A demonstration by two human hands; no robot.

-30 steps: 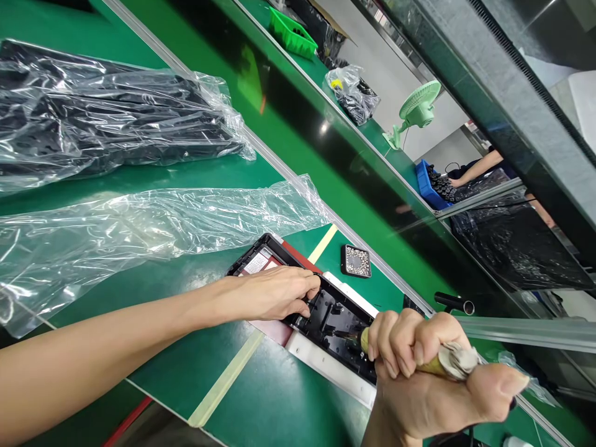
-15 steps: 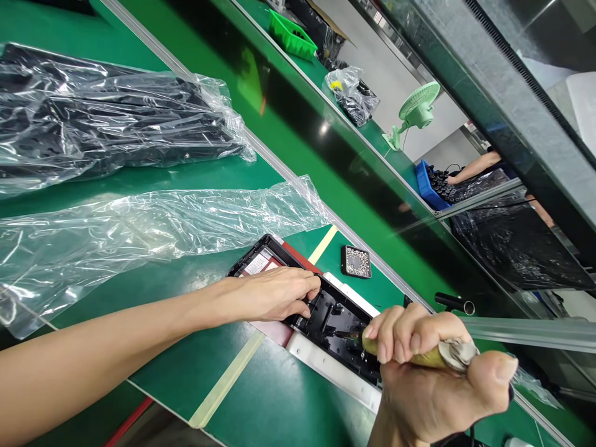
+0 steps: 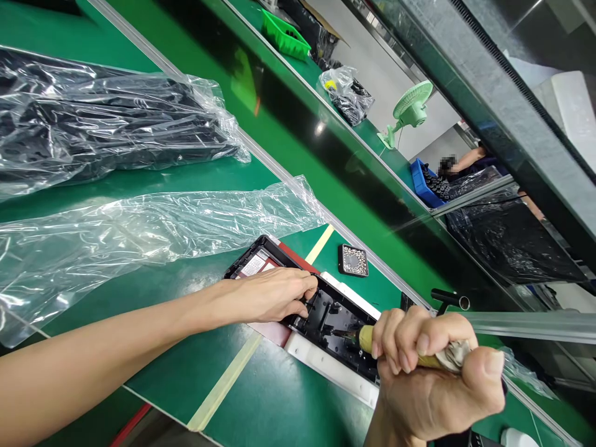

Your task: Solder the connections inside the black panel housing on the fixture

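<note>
A long black plastic housing (image 3: 342, 315) lies open side up, set between white blocks (image 3: 326, 366). My left hand (image 3: 279, 295) reaches in from the left, its fingers and thumb closed on the housing near its middle; what lies under the fingertips is hidden. My right hand (image 3: 431, 372) is wrapped round the yellow handle of a soldering iron (image 3: 366, 339), which has pale cloth round its rear end. The iron's metal tip points left, down into the housing among small posts; exact contact is hard to tell. Beyond the housing sits a small black tray (image 3: 341, 268) of shiny metal pieces.
A clear plastic bag (image 3: 186, 223) and a bag of long black parts (image 3: 112, 118) lie on the green bench at left. A metal rail (image 3: 279, 171) runs diagonally behind. Across the line are a green fan (image 3: 412, 105), a blue bin (image 3: 423, 183) and another person's arm (image 3: 468, 160).
The view has shifted slightly. My hands keep nearly the same positions, with the iron's tip still in the housing. The other person's hand has risen from the blue bin.
</note>
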